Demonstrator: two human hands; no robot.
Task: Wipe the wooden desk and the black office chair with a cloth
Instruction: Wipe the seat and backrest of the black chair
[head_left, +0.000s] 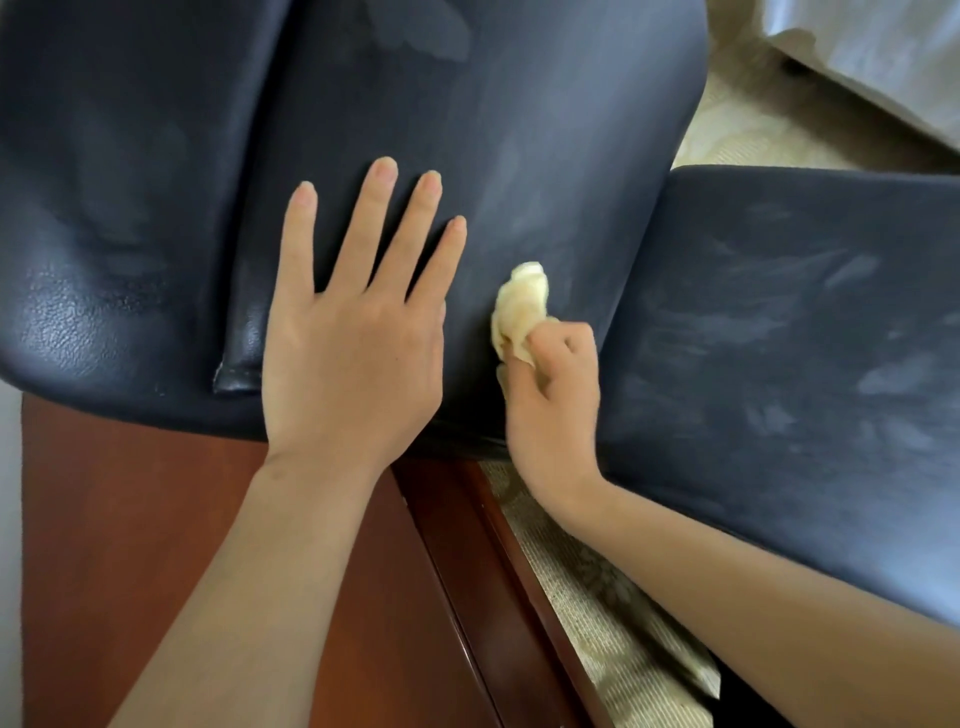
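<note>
The black leather office chair fills the top of the view, its back panel in the middle and another padded part at the right, both streaked with pale dust. My left hand lies flat on the chair back, fingers spread, holding nothing. My right hand is closed around a crumpled pale yellow cloth, which presses on the leather near the gap between the two black parts. The reddish-brown wooden desk shows below the chair at the lower left, under my left forearm.
A strip of beige patterned carpet runs between the desk edge and the chair. More pale carpet and a light-coloured piece of furniture sit at the top right. A dark seam groove runs down the chair back left of my left hand.
</note>
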